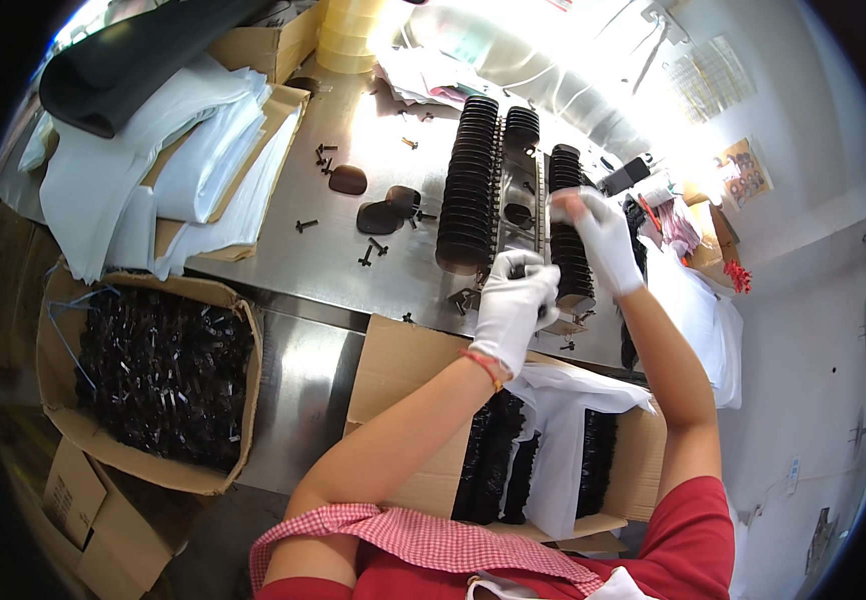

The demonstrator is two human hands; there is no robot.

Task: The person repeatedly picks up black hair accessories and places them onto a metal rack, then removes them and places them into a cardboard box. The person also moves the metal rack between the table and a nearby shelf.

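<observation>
"Where are the hands right now?"

"Your left hand (pixel 516 308), in a white glove, is at the near end of the rack (pixel 541 198), just by the left row of dark rounded pieces (pixel 468 180). Your right hand (pixel 605 245), gloved too, is at the right row of dark pieces (pixel 571 266)."

"And the fingers?"

"On your left they curl inward; on your right they bend toward the row. I cannot tell whether either set grasps anything."

"Where does the rack stand?"

"On the metal desk (pixel 288 190) ahead of you, running away from you, with both rows standing along it."

"What lies around it?"

"To its left you have loose dark ovals (pixel 348 180) and small black T-shaped parts (pixel 307 226). Farther left are stacked white sheets (pixel 193 175). Below the desk, an open carton (pixel 61 392) of shiny black pieces sits on your left, and another carton (pixel 408 362) with a white sheet (pixel 555 450) lies beneath your forearms."
</observation>
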